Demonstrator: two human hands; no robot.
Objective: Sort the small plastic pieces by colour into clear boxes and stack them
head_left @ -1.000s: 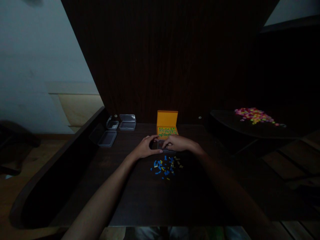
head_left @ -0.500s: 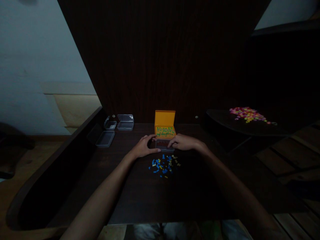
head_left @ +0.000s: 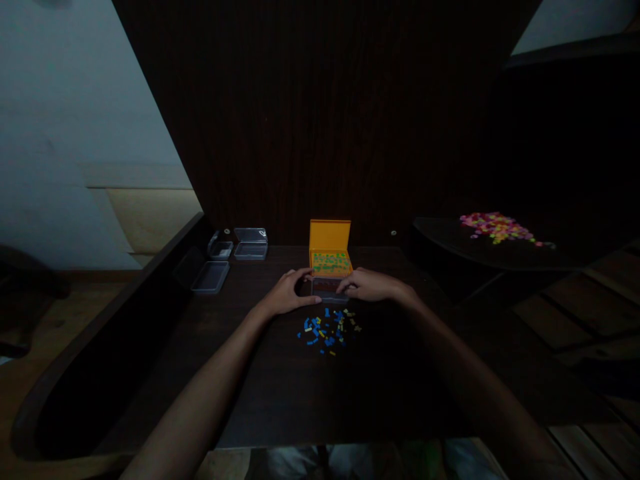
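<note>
A small clear plastic box point(head_left: 327, 298) stands in the middle of the table, with dark reddish-brown contents along its back part. My left hand point(head_left: 290, 293) grips the box's left end, thumb at the front edge and fingers at the back. Over the right part of the box, my right hand point(head_left: 367, 285) has its fingers bent together and pointing down into it; what they hold, if anything, is hidden. Directly behind stands an orange box point(head_left: 330, 235), its lid raised, with small green pieces inside. In front lies a loose scatter of small blue and yellow pieces point(head_left: 327, 330).
Several clear plastic boxes with raised lids, among them one at the back point(head_left: 251, 251) and a nearer one point(head_left: 212, 277), stand at left. A pile of pink, orange and yellow pieces point(head_left: 497, 228) lies on the raised shelf point(head_left: 440, 233) at right. Dark panels border the table.
The fingers of my right hand have shifted very slightly over the clear box. My left hand stays on its left end.
</note>
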